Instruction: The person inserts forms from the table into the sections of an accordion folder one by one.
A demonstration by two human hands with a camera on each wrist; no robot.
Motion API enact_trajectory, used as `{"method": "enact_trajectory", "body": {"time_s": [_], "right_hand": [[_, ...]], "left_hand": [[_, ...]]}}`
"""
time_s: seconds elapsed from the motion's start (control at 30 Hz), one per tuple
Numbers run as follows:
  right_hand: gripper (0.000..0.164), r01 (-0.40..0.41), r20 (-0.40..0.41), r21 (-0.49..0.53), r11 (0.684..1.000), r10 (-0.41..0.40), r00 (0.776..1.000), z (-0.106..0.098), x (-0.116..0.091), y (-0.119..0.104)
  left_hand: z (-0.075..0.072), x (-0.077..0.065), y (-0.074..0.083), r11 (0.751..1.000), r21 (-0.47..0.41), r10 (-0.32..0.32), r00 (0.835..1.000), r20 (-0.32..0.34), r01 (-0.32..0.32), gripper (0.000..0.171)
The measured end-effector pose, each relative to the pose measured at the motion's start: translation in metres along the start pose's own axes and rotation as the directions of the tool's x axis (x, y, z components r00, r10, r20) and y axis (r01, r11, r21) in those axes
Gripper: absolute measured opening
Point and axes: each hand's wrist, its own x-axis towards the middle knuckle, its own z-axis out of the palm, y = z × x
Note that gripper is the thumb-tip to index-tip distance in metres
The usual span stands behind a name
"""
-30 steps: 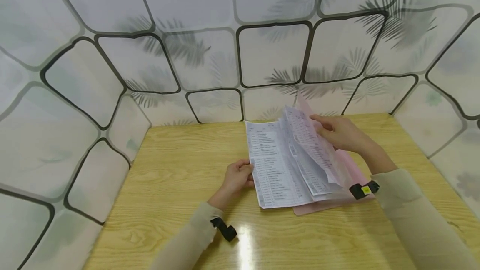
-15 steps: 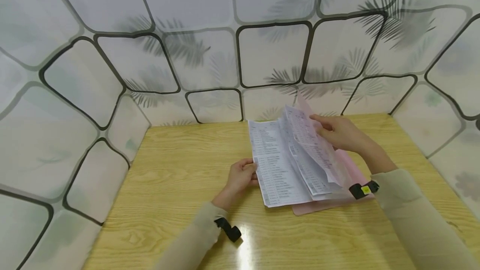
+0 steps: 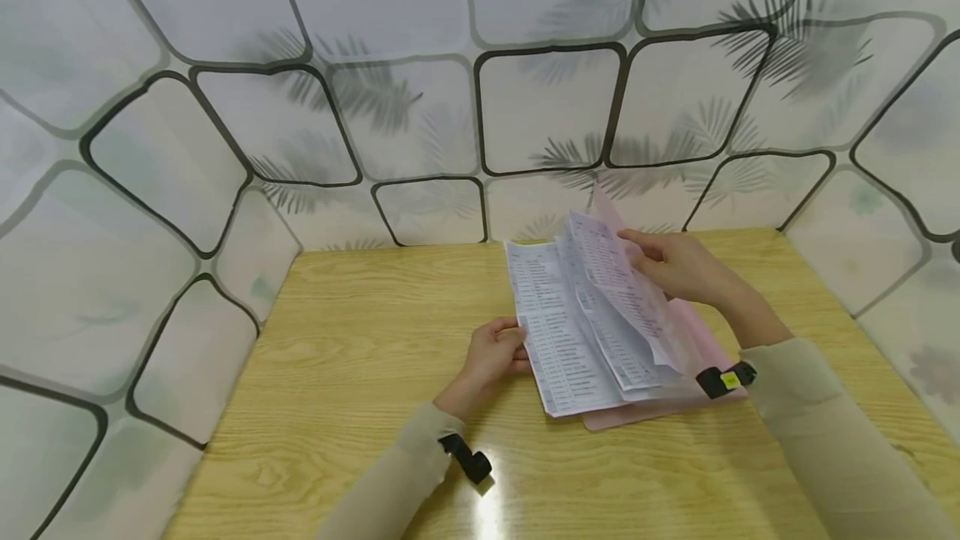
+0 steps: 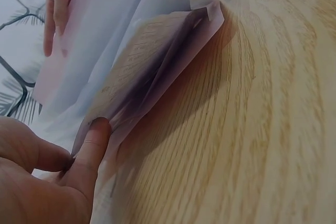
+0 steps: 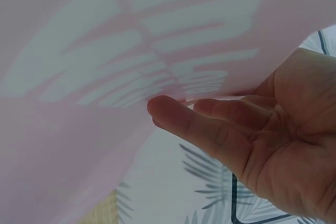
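Note:
A pink folder (image 3: 708,332) lies partly open on the table, with several printed sheets (image 3: 618,273) fanned inside. My left hand (image 3: 491,354) pinches the left edge of the lowest printed sheet (image 3: 555,323) between thumb and fingers. In the left wrist view, the thumb (image 4: 93,140) lies over the paper's edge, and dark gaps show between the layers. At the upper right, my right hand (image 3: 684,269) holds up the folder's pink cover with the upper sheets leaning against it. From the right wrist, the fingers (image 5: 178,116) grip the edge of the cover (image 5: 68,150).
A wooden table (image 3: 360,373) spreads to both sides of the folder. Behind it and at the sides stands a patterned wall covering (image 3: 420,115) with leaf prints. The raised cover reaches up in front of the back wall.
My left hand has slid a little to the right, carrying the left edge of the printed sheet toward the folder. The right hand and raised cover stay nearly still.

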Motion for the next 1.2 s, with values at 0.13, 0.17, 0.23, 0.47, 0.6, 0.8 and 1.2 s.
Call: {"method": "enact_trajectory", "body": {"time_s": [0.13,0.17,0.23,0.47,0.6,0.8,1.2], "right_hand": [[0.056,-0.005,0.003,0.003,1.000,0.005,1.000,0.001,0.001,0.001],[0.056,-0.005,0.003,0.003,1.000,0.005,1.000,0.001,0.001,0.001],[0.056,-0.005,0.003,0.004,1.000,0.005,1.000,0.001,0.001,0.001],[0.056,0.001,0.003,0.001,1.000,-0.001,1.000,0.001,0.002,0.000],[0.057,-0.002,0.005,0.001,1.000,0.002,1.000,0.000,0.002,0.000],[0.057,-0.010,0.002,0.003,1.000,0.010,1.000,0.001,0.005,-0.001],[0.057,-0.017,-0.002,0.002,1.000,0.017,1.000,0.001,0.006,-0.002]], "left_hand": [[0.002,0.002,-0.002,1.000,0.007,0.003,1.000,0.007,-0.003,0.032],[0.003,0.002,-0.003,1.000,0.010,0.002,1.000,0.006,-0.002,0.032],[0.004,0.003,-0.003,1.000,0.017,0.001,1.000,0.007,-0.001,0.032],[0.007,0.008,-0.003,1.000,0.012,0.007,1.000,0.003,-0.007,0.032],[0.011,0.011,-0.003,1.000,0.007,0.014,1.000,-0.005,-0.014,0.032],[0.016,0.013,-0.002,0.999,0.037,0.011,1.000,-0.027,-0.010,0.031],[0.022,0.020,-0.003,0.999,0.037,-0.007,1.000,-0.016,0.007,0.032]]}}
